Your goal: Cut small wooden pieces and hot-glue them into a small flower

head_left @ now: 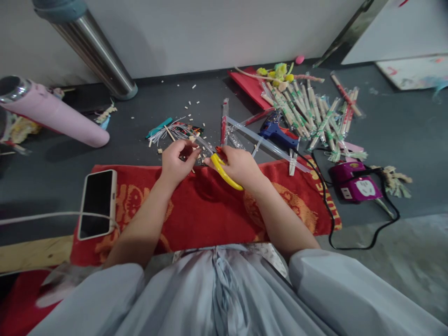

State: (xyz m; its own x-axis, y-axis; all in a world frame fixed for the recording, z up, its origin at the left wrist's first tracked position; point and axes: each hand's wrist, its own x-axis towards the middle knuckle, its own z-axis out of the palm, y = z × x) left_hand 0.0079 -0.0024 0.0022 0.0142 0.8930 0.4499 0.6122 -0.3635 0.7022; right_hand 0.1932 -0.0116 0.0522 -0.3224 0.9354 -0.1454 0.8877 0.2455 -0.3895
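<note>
My left hand (179, 159) is curled, thumb and fingertips drawn together near the scissor tips; whatever is between them is too small to make out. A thin wooden stick (169, 133) runs behind this hand, and I cannot tell if it is held. Yellow-handled scissors (227, 173) are in my right hand (241, 165), their blades pointing up and left toward the left fingertips. Small pale cut pieces (160, 151) lie scattered around both hands. Just beyond the left hand are a teal pen-like tool (160, 127) and a bundle of white-grey strands (171, 130).
A red towel (210, 210) lies under my forearms, a phone (98, 204) on its left. Left stand a pink bottle (63, 114) and steel flask (101, 51). Right are wrapped sticks (301, 105), a blue glue gun (278, 130), clear glue sticks (261, 140) and a corded purple box (355, 182).
</note>
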